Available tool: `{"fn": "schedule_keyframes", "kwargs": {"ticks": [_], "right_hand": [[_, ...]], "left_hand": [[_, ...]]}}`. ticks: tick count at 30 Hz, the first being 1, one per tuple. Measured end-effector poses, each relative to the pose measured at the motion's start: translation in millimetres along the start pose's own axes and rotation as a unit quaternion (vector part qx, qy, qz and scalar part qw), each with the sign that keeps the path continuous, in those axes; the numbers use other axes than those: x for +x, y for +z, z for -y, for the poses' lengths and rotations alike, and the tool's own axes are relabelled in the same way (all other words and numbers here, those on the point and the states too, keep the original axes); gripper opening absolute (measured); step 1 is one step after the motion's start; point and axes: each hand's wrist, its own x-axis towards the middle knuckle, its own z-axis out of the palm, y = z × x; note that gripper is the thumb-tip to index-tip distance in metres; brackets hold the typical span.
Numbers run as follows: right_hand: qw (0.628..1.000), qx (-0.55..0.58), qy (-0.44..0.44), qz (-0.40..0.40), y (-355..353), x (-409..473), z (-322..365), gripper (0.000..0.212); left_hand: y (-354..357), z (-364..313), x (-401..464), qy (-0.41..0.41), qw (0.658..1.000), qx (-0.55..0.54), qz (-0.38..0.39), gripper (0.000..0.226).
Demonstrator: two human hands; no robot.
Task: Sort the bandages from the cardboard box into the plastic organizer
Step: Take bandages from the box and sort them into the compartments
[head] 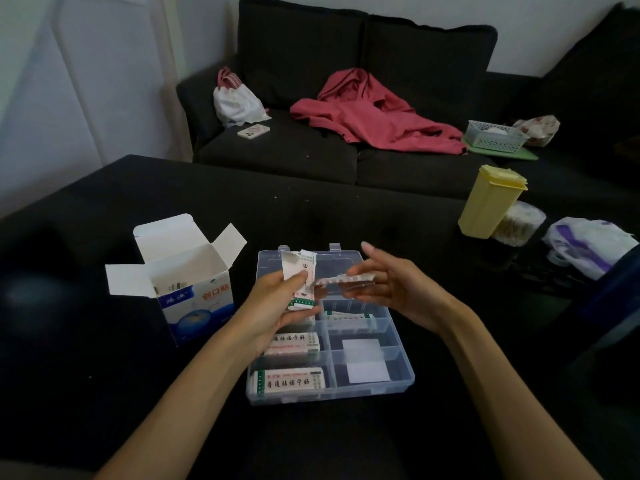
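Observation:
The clear plastic organizer [401, 372] lies open on the dark surface in front of me. Bandage stacks fill its lower left compartments [289, 378] and one middle right compartment [349, 318]. My left hand [277, 306] grips a stack of white and green bandages [303, 282] upright above the organizer's upper left. My right hand [384, 285] pinches a single bandage strip [346, 279] held flat beside that stack, its other fingers spread. The blue and white cardboard box [194, 289] stands open to the left of the organizer.
A yellow lidded container [488, 202] and a round clear jar [517, 223] stand at the right, with a white and purple plastic bag [588, 244] beyond. Behind is a dark sofa holding a red garment [374, 112], a white bag [239, 98], a phone [253, 130] and a basket [493, 135].

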Motion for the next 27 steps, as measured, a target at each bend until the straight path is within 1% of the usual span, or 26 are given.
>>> {"fn": "schedule_keyframes", "kwargs": {"ticks": [3,7,9,14,18,19,20,22,25,27], "right_hand": [[0.99,-0.138,-0.022,-0.035,-2.8,4.0,-7.3,0.02],[0.969,-0.225,-0.073,-0.065,-14.0,6.9,-13.6,0.026],[0.95,-0.291,-0.098,-0.064,-19.6,8.6,-15.9,0.019],[0.93,-0.361,-0.061,-0.031,-20.0,14.8,-31.2,0.01],[0.896,-0.441,-0.045,-0.027,-11.2,25.2,-41.7,0.002],[0.886,-0.462,-0.038,-0.028,-10.6,27.5,-42.5,0.002],[0.871,-0.489,-0.032,-0.034,-11.0,29.4,-43.3,0.007],[0.829,-0.555,-0.035,-0.058,-11.3,30.9,-44.0,0.017],[0.756,-0.639,-0.087,-0.113,-4.9,31.3,-46.8,0.022],[0.731,-0.658,-0.106,-0.148,1.3,31.3,-45.2,0.024]], "left_hand": [[-0.4,-0.4,1.2,0.018,0.999,0.023,-0.022,0.031],[-1.9,-2.3,1.7,0.06,0.994,0.071,-0.066,0.035],[-3.2,-3.1,1.1,0.068,0.993,0.075,-0.067,0.036],[-5.0,-3.6,1.7,0.072,0.991,0.082,-0.076,0.037],[-4.0,-2.8,1.1,0.068,0.991,0.092,-0.064,0.038],[-3.4,-2.8,0.9,0.065,0.992,0.095,-0.059,0.039],[-3.0,-2.9,0.7,0.063,0.992,0.099,-0.056,0.039],[-2.0,-3.1,0.3,0.057,0.992,0.104,-0.051,0.039],[-1.3,-2.3,0.1,0.054,0.992,0.108,-0.046,0.038],[-1.6,-2.0,0.1,0.051,0.992,0.108,-0.041,0.037]]}}
